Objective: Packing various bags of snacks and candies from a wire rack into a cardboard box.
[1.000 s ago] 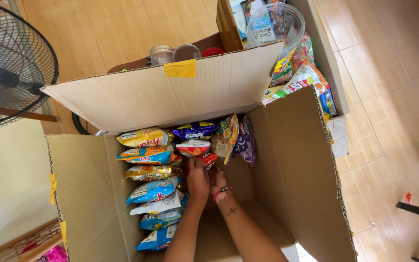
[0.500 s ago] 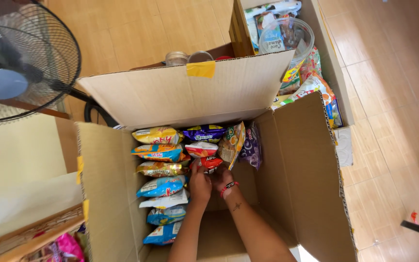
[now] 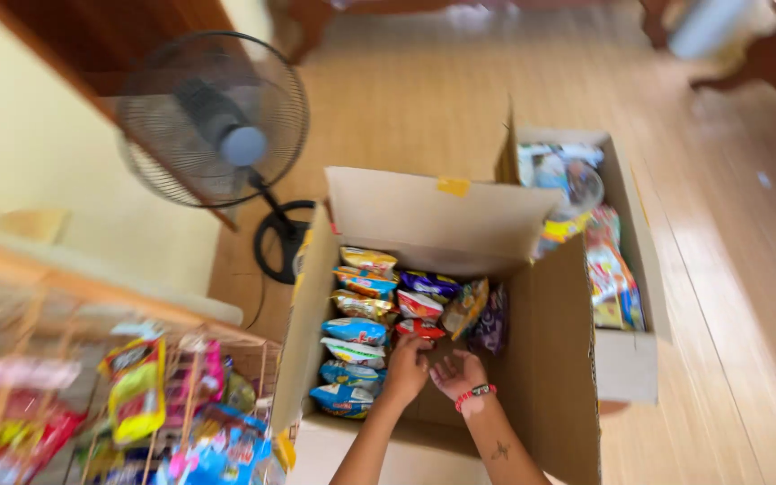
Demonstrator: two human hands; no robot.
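red packet: a small glossy red foil snack packet (image 3: 420,329) lies inside the box at the near end of the middle row, touching the left fingertips.
left hand: the left hand (image 3: 405,368) reaches down into the box, fingers curled onto the red packet's edge; whether it truly grips cannot be told.
right hand: the right hand (image 3: 458,373) rests just beside the left, palm up and fingers loose, holding nothing; a red-and-black bead bracelet (image 3: 475,392) circles its wrist.
packet rows: shiny blue, yellow and orange snack packets (image 3: 356,330) lie stacked in a column along the left wall; purple ones (image 3: 430,284) sit farther in.
box: a large open brown cardboard box (image 3: 551,359) with a yellow tape patch (image 3: 453,186) on its far flap.
second box: a smaller cardboard box (image 3: 626,359) just right, filled with colourful wrappers.
fan: a black wire-cage standing fan (image 3: 213,121) on the wooden floor, left of the boxes.
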